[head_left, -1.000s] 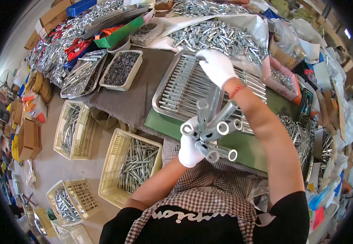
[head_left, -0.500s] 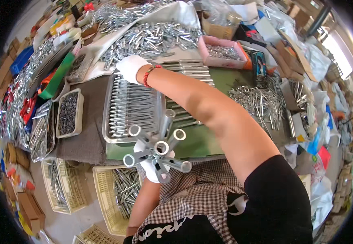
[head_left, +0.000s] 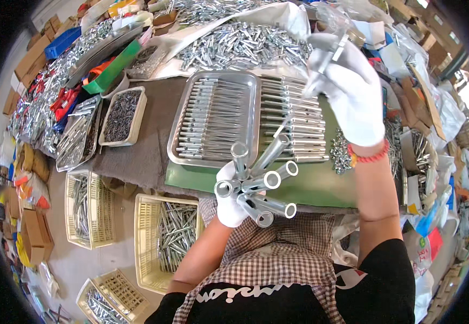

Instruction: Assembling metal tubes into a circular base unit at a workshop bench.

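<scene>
L hand (head_left: 231, 209), gloved, grips a bundle of metal tubes (head_left: 257, 183) over the front edge of the table (head_left: 151, 127) — R hand (head_left: 353, 89), gloved too, pinches a silver piece (head_left: 336, 53) toward the right edge. Tray (head_left: 251, 116) w/ rods (head_left: 213, 116) sits nr the front edge, more rods (head_left: 304, 119) just beside.

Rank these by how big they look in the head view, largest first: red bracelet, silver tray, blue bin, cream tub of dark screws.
1. Silver tray
2. Cream tub
3. Blue bin
4. Red bracelet

Apparent size only; the bin sits farther off, so its real rank is unsure.
</scene>
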`<state>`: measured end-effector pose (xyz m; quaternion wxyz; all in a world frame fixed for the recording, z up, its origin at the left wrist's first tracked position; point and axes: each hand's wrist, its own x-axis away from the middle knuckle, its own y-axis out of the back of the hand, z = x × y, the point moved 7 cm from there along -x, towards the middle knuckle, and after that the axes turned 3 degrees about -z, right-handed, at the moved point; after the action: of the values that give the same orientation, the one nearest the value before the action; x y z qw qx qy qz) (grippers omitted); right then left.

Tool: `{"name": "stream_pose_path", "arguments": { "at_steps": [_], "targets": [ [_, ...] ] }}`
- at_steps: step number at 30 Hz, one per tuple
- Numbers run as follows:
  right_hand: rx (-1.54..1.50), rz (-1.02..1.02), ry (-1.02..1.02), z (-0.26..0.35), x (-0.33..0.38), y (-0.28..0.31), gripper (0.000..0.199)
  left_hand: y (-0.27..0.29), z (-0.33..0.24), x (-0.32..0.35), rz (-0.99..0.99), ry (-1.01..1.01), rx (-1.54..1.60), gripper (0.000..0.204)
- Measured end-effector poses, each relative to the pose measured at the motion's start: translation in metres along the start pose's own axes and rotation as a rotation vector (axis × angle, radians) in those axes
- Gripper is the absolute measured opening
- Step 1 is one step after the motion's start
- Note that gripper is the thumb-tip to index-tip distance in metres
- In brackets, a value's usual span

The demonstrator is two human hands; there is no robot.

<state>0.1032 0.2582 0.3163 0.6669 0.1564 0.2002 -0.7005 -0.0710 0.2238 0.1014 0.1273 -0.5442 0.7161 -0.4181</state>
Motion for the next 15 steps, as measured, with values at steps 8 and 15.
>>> {"name": "stream_pose_path", "arguments": {
  "at_steps": [8,15],
  "targets": [
    [0.451,0.049,0.159,0.018,0.034,-0.005,0.035,-0.004,-0.007,0.005,0.001,-0.047,-0.019,0.026],
    [0.454,0.021,0.071,0.015,0.030,-0.014,0.032,0.013,0.008,-0.002,0.223,0.079,0.383,0.022]
  ]
}}
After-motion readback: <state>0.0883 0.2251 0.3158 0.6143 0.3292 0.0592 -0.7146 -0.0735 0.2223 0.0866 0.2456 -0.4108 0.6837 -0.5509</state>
